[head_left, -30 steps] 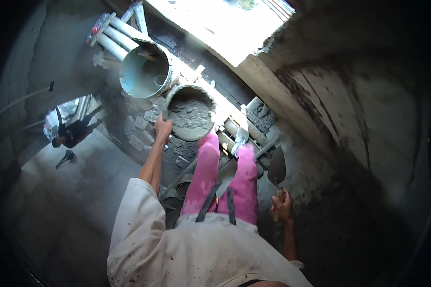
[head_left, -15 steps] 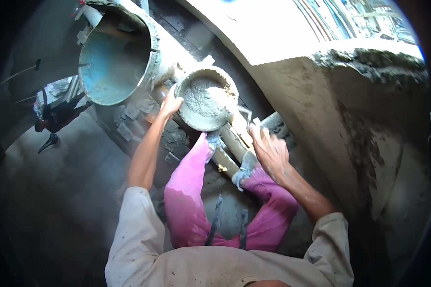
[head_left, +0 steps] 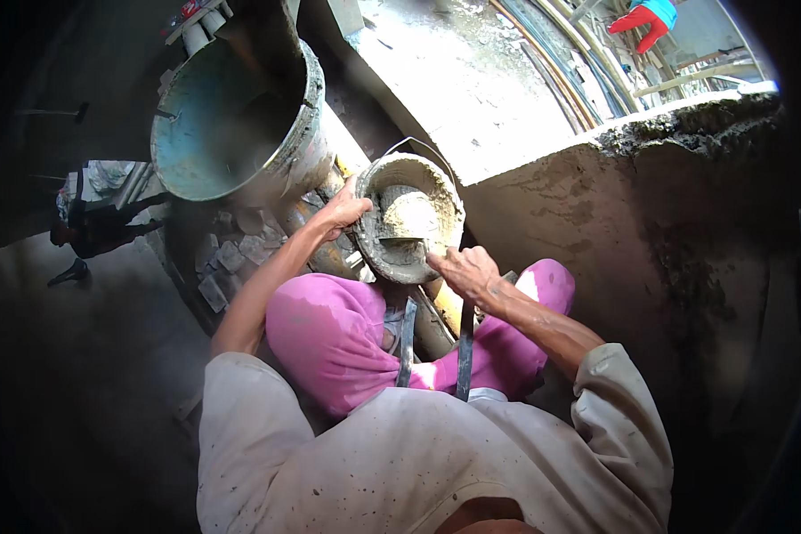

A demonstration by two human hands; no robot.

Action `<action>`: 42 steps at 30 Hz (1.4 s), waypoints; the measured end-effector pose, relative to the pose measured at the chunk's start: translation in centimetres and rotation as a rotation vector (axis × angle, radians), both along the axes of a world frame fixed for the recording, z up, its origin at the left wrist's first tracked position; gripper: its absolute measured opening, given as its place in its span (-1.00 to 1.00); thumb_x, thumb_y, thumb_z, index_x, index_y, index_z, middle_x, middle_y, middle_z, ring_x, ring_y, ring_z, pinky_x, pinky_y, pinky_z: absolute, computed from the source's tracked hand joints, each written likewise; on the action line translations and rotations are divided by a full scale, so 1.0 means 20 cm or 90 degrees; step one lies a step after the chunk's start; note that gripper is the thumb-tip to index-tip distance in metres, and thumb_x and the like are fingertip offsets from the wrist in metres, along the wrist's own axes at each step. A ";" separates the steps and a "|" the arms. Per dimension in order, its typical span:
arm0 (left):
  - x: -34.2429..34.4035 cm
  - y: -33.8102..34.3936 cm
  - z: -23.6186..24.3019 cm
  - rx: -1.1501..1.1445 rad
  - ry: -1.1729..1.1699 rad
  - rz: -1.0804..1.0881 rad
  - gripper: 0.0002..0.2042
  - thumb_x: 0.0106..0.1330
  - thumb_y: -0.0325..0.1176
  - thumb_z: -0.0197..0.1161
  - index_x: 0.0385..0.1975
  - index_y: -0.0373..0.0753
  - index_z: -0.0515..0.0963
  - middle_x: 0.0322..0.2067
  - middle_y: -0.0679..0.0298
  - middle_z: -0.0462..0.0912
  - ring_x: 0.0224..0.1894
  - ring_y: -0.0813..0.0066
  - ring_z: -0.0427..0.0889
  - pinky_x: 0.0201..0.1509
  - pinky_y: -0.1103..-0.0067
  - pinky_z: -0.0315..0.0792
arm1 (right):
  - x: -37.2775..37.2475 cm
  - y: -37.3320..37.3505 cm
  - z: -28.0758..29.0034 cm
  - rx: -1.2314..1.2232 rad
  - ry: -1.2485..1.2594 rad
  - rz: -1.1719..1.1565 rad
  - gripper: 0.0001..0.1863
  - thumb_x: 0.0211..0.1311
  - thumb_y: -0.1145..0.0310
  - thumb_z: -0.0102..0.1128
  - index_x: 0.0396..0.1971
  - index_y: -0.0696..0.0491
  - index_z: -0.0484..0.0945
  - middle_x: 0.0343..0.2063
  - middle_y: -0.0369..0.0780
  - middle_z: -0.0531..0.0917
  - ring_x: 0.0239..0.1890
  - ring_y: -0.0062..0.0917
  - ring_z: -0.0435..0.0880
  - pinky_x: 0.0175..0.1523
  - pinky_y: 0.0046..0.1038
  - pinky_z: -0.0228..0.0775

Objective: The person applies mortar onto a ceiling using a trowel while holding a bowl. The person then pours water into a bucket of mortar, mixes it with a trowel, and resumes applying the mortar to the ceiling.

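Note:
A bucket (head_left: 443,191) with a raised wire handle stands on pipes or planks in front of my knees, its inner wall coated with grey mortar. Wet mortar (head_left: 409,210) lies inside, brightly lit by the sun. My left hand (head_left: 349,212) grips the bucket's left rim, fingers closed over it. At the near right rim, my right hand (head_left: 468,272) is closed around the handle of a trowel (head_left: 402,239). The trowel's blade is down inside the bucket, against the mortar. My fingers hide most of its handle.
A large open drum (head_left: 196,116), bluish inside, stands at the upper left. Broken blocks (head_left: 230,258) lie below it. A rough plastered wall (head_left: 587,214) rises on the right. A person in dark clothes (head_left: 107,218) is far left; another in red and blue (head_left: 645,22) is upper right.
My right hand has brought the trowel from beside the bucket into it. My body has lowered and leaned in, knees bent wider. My left hand stays on the rim.

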State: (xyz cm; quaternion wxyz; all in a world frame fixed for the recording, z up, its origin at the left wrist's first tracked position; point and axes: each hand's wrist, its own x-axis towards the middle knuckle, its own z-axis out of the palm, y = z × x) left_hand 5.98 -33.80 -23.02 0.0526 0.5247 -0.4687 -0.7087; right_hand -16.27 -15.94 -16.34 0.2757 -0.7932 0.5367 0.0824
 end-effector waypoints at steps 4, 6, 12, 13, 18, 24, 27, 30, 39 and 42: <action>-0.01 -0.04 -0.02 -0.071 -0.109 -0.206 -0.39 0.05 -0.55 0.04 0.19 -0.33 0.12 -0.22 -0.04 0.49 -0.23 0.26 0.54 -0.29 0.42 0.51 | -0.23 -0.05 0.01 -0.154 0.091 -0.002 -0.80 0.11 0.42 0.04 -0.24 0.12 0.44 -0.45 -0.09 0.56 -0.38 -0.29 0.61 -0.35 -0.29 0.41; -0.04 0.01 -0.02 -0.116 -0.205 -0.230 -0.42 0.04 -0.53 0.03 0.17 -0.37 0.15 -0.23 -0.09 0.51 -0.20 0.13 0.57 -0.19 0.35 0.49 | -0.15 -0.06 0.04 -0.167 0.197 -0.037 -0.74 0.15 0.35 0.02 -0.17 0.12 0.45 -0.39 -0.09 0.53 -0.38 -0.36 0.57 -0.34 -0.32 0.39; -0.36 0.19 0.09 -0.319 -0.317 -0.166 -0.42 0.10 -0.42 0.10 0.18 -0.42 0.21 0.03 -0.26 0.47 0.13 -0.15 0.45 0.21 0.26 0.32 | -0.19 0.08 -0.50 -0.329 0.171 -0.096 -0.57 0.18 0.35 0.01 0.04 0.22 0.41 -0.43 -0.16 0.64 -0.41 -0.37 0.66 -0.37 -0.33 0.46; -0.34 0.24 0.04 -0.360 -0.263 -0.053 -0.41 0.13 -0.40 0.12 0.21 -0.42 0.20 0.04 -0.22 0.48 0.13 -0.14 0.44 0.22 0.28 0.31 | -0.14 0.01 -0.43 -0.130 0.163 -0.178 -0.57 0.20 0.35 -0.01 0.05 0.23 0.41 -0.41 -0.13 0.66 -0.38 -0.32 0.68 -0.34 -0.30 0.50; -0.37 0.31 -0.01 -0.422 -0.245 0.172 -0.53 0.16 -0.44 0.14 0.11 -0.42 0.37 0.04 -0.17 0.50 0.14 -0.04 0.47 0.22 0.34 0.31 | -0.23 -0.10 -0.34 0.144 -0.064 -0.256 -0.72 0.05 0.30 0.12 -0.25 0.14 0.50 -0.36 -0.03 0.67 -0.25 -0.20 0.69 -0.23 -0.24 0.51; -0.20 0.49 -0.11 -0.494 -0.105 0.360 -0.64 0.23 -0.53 0.09 0.05 -0.45 0.43 -0.06 0.00 0.59 0.02 0.27 0.55 0.16 0.47 0.33 | -0.14 0.11 -0.39 0.441 -0.384 -0.305 -0.77 -0.05 0.33 0.20 -0.40 0.10 0.43 -0.63 -0.18 0.54 -0.62 -0.43 0.56 -0.53 -0.36 0.37; -0.09 0.51 -0.09 -0.475 -0.104 0.279 -0.63 0.24 -0.53 0.09 0.06 -0.48 0.40 0.00 -0.02 0.55 0.04 0.25 0.53 0.17 0.48 0.32 | 0.07 0.18 -0.24 0.658 -0.529 -0.490 -0.76 0.00 0.38 0.16 -0.32 0.06 0.36 -0.68 -0.30 0.46 -0.72 -0.60 0.48 -0.69 -0.52 0.30; 0.02 0.54 -0.19 -0.429 -0.009 0.360 -0.65 0.25 -0.55 0.09 0.05 -0.46 0.42 -0.05 0.10 0.57 -0.04 0.36 0.53 0.12 0.52 0.34 | 0.18 0.20 -0.37 0.723 -0.702 -0.562 -0.84 0.09 0.44 0.10 -0.35 0.05 0.32 -0.70 -0.35 0.40 -0.75 -0.67 0.41 -0.68 -0.60 0.33; 0.14 0.53 -0.24 -0.382 -0.110 0.506 -0.60 0.30 -0.26 0.23 0.05 -0.38 0.46 -0.06 0.15 0.59 -0.08 0.38 0.51 0.07 0.52 0.34 | 0.02 0.00 0.02 0.125 -0.075 -0.165 -0.66 0.09 0.32 0.17 -0.18 0.17 0.36 -0.42 0.00 0.65 -0.36 -0.17 0.69 -0.37 -0.26 0.51; 0.11 0.46 -0.24 -0.467 -0.194 0.492 -0.55 0.31 -0.10 0.22 -0.04 -0.42 0.52 -0.15 0.06 0.63 -0.13 0.28 0.58 0.04 0.48 0.38 | -0.04 -0.12 0.08 -0.033 0.047 -0.123 -0.75 0.11 0.40 0.12 -0.21 0.13 0.39 -0.47 -0.08 0.63 -0.39 -0.27 0.69 -0.38 -0.28 0.50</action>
